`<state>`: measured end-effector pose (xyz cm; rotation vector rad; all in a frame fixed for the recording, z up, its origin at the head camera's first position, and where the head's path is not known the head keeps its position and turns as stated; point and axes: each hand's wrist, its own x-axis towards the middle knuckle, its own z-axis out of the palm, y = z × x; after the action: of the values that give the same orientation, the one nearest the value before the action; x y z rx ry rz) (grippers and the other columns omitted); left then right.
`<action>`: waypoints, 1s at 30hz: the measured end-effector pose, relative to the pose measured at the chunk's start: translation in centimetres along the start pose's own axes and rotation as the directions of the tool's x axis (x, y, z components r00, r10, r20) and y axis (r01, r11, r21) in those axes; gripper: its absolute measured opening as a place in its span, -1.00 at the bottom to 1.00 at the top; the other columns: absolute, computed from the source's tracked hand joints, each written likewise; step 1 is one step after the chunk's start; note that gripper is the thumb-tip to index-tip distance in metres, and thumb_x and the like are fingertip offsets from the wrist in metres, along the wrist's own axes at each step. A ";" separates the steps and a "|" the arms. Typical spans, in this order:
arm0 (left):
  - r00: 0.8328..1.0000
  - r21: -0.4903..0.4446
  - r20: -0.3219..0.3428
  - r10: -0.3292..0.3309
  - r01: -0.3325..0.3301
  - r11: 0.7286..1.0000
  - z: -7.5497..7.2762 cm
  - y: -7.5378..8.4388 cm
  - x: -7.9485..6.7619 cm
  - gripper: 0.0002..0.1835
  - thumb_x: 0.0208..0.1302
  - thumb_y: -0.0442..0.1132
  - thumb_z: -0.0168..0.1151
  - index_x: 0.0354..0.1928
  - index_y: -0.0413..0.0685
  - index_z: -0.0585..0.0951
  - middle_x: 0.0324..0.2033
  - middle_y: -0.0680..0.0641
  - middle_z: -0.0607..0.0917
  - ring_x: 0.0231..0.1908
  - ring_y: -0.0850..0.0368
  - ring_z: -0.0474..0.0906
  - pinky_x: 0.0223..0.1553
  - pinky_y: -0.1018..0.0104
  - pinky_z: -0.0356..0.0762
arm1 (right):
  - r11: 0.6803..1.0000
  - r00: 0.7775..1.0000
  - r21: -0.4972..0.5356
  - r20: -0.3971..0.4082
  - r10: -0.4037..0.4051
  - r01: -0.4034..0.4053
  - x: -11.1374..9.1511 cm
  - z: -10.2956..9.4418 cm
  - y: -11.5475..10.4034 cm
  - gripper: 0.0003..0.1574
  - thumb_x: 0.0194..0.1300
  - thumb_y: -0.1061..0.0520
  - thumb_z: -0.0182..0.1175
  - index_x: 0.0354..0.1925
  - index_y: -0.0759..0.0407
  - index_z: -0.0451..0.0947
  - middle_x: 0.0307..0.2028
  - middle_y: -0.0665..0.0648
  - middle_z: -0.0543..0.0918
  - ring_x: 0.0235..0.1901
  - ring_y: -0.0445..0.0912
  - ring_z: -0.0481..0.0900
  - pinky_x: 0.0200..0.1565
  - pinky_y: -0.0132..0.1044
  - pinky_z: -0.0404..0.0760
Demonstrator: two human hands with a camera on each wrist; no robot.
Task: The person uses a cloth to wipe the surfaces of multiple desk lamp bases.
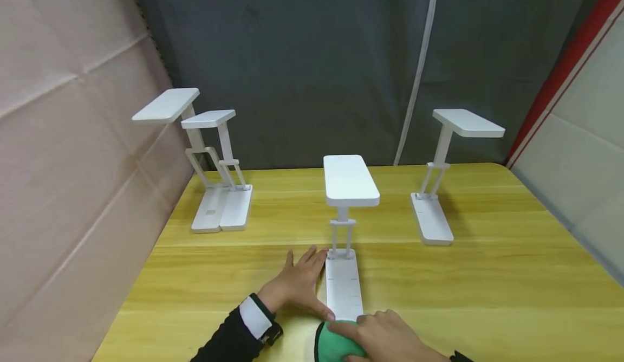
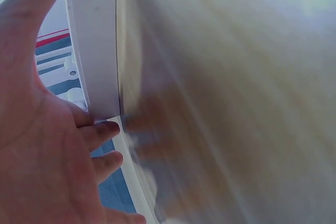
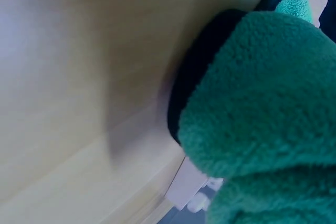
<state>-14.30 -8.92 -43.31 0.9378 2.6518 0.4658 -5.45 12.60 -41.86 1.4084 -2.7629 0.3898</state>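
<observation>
A white folding desk lamp (image 1: 351, 180) stands at the table's middle, its flat head raised over a long base (image 1: 344, 286). My left hand (image 1: 299, 286) lies along the base's left side, fingers spread, thumb at the near corner. In the left wrist view, the fingertips of this hand (image 2: 58, 145) touch the white base (image 2: 94, 45). My right hand (image 1: 385, 337) holds a green fleecy cloth (image 1: 336, 346) with black edging against the base's near end. In the right wrist view the cloth (image 3: 262, 98) hides the fingers.
Two more white lamps, one (image 1: 168, 105) behind another (image 1: 209, 119), stand side by side at the back left. A further white lamp (image 1: 468, 123) stands at the back right. Behind the wooden table (image 1: 487, 297) hangs a dark grey curtain (image 1: 292, 69); pale fabric walls (image 1: 63, 161) flank it.
</observation>
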 end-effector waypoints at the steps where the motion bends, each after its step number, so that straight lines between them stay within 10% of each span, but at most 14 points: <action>1: 1.000 0.007 -0.004 -0.001 0.001 1.000 0.0 0.0 0.0 0.36 -0.35 0.44 0.30 0.36 -0.12 -0.19 0.36 -0.14 -0.01 0.34 -0.08 -0.24 0.14 -0.41 -0.29 | 1.000 1.000 0.017 0.001 0.008 -0.008 -0.3 -0.1 0.2 -0.42 0.17 -0.27 0.08 0.15 -0.23 0.32 -0.65 -0.25 0.33 -0.68 -0.39 0.18 -0.73 -0.48 0.14; 17: 1.000 0.011 -0.012 -0.019 0.019 1.000 -0.1 0.2 0.5 0.40 -0.41 0.55 0.23 0.36 -0.13 -0.19 0.36 -0.13 -0.04 0.34 -0.01 -0.27 0.16 -0.37 -0.33 | 0.949 0.958 0.164 0.149 0.247 -0.270 -5.1 -3.0 3.3 -0.45 0.11 -0.23 0.18 0.09 -0.24 0.40 -0.70 -0.29 0.22 -0.71 -0.36 0.17 -0.68 -0.43 0.23; 30: 0.999 0.062 0.014 -0.034 0.033 0.998 -1.5 -0.4 5.1 0.39 -0.40 0.56 0.21 0.36 -0.14 -0.16 0.36 -0.12 -0.03 0.34 -0.03 -0.23 0.17 -0.37 -0.34 | 0.955 0.984 0.241 0.064 0.165 -0.175 -7.2 -2.9 4.2 -0.32 0.10 -0.30 0.15 0.17 -0.23 0.30 -0.55 -0.33 0.38 -0.65 -0.42 0.21 -0.65 -0.45 0.23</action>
<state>-18.87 -6.19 -42.90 0.9093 2.6782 0.3701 -4.82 21.39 -40.87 1.2335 -2.9668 0.7388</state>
